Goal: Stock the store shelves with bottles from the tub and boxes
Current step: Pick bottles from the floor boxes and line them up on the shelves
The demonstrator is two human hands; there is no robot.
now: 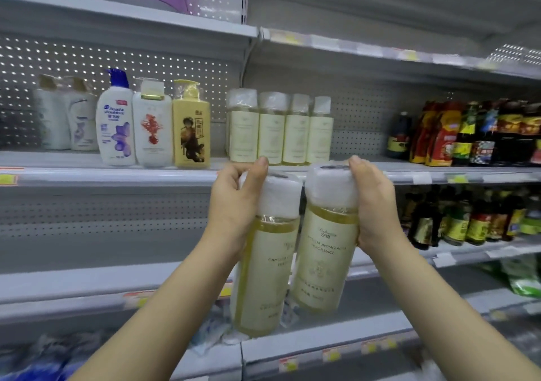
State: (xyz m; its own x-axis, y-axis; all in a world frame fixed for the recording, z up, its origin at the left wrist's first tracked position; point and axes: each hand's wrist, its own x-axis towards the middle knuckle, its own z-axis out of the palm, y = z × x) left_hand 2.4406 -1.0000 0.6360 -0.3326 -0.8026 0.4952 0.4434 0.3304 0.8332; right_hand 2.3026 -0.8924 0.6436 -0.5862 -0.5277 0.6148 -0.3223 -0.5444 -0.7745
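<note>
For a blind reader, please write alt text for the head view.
The left hand holds one yellow bottle and the right hand a second yellow bottle, before a shelf with four matching bottles. Shampoo bottles stand left, sauce bottles right.

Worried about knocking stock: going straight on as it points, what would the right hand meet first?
Likely the shelf edge just ahead of the right hand and its bottle; the matching bottles stand leftward. Depth unclear.

White shampoo bottle (115, 128) reads "head & shoulders"; right-hand bottle (325, 251) "FRAGRANCE"
</note>
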